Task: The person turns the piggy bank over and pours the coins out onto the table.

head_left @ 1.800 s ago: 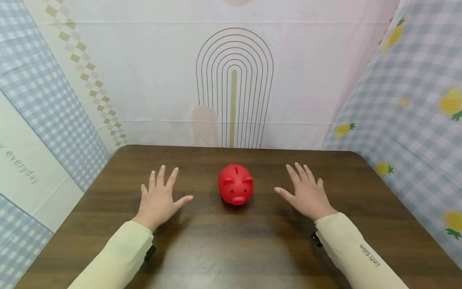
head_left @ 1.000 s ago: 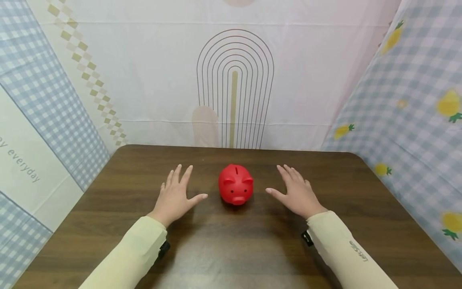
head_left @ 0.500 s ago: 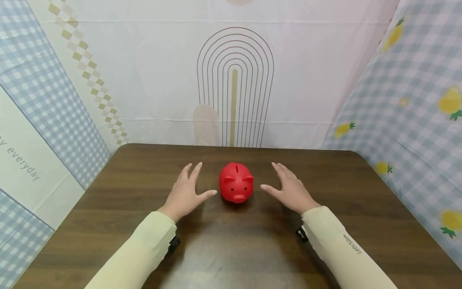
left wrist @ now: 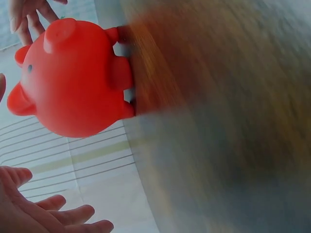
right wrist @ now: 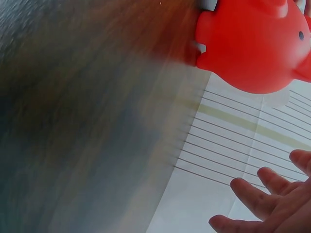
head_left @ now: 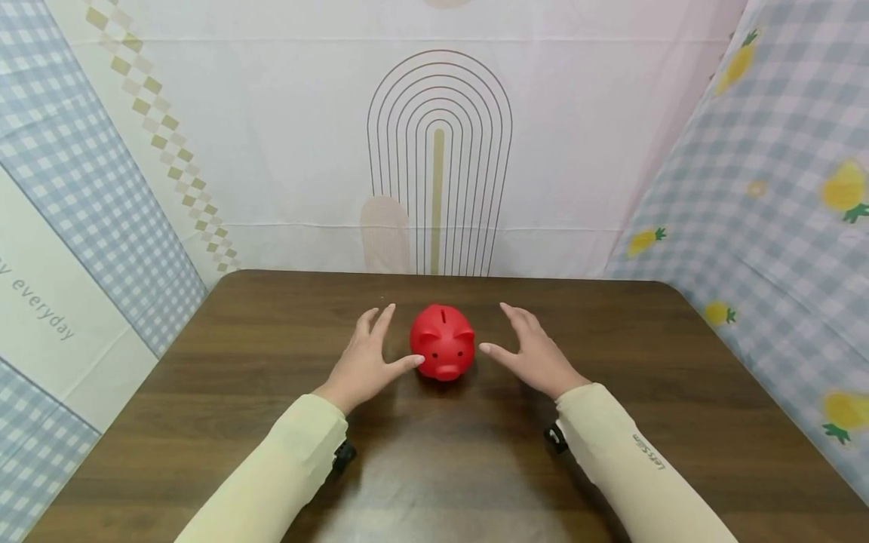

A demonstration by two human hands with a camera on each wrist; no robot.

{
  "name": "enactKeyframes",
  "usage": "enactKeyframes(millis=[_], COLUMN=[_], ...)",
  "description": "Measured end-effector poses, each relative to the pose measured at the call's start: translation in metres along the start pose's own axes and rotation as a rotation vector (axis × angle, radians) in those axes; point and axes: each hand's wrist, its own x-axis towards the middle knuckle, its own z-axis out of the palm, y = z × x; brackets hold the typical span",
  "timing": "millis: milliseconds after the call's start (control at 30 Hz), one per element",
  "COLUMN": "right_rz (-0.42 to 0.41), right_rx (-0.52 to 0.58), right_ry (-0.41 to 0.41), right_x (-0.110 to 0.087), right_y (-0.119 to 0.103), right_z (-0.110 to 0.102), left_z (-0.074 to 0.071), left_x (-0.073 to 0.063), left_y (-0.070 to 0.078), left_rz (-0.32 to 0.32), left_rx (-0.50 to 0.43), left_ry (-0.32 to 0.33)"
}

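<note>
A red piggy bank (head_left: 443,343) stands on its feet on the brown wooden table, its snout toward me and its coin slot on top. To its left is my left hand (head_left: 363,366), fingers spread and slightly bent; in the head view the thumb tip overlaps the pig's edge, and I cannot tell whether it touches. On the other side my right hand (head_left: 536,358) faces it with a small gap, thumb and fingers apart. The left wrist view shows the piggy bank (left wrist: 77,77) clear of the near fingers (left wrist: 63,216). In the right wrist view, fingers (right wrist: 262,196) are also apart from it.
The dark wooden table (head_left: 448,467) has rounded far corners. Behind it hangs a white cloth (head_left: 285,136) with printed arches. Blue checked cloths stand at the left (head_left: 88,151) and right (head_left: 767,211) sides.
Both hands have moved inward toward the piggy bank, the left to the right and the right to the left. The piggy bank has stayed in place.
</note>
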Motion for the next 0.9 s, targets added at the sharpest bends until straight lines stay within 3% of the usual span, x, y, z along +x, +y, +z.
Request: enactKeyframes(millis=[900], right_rz=[0.08], right_rx=[0.312], right_ry=[-0.089], right_x=[0.015], right_y=[-0.012], right_z=[0.013], left_z=[0.021], left_x=[0.012], left_y=[0.009], left_rz=[-0.057], left_rx=[-0.221], left_ry=[-0.06])
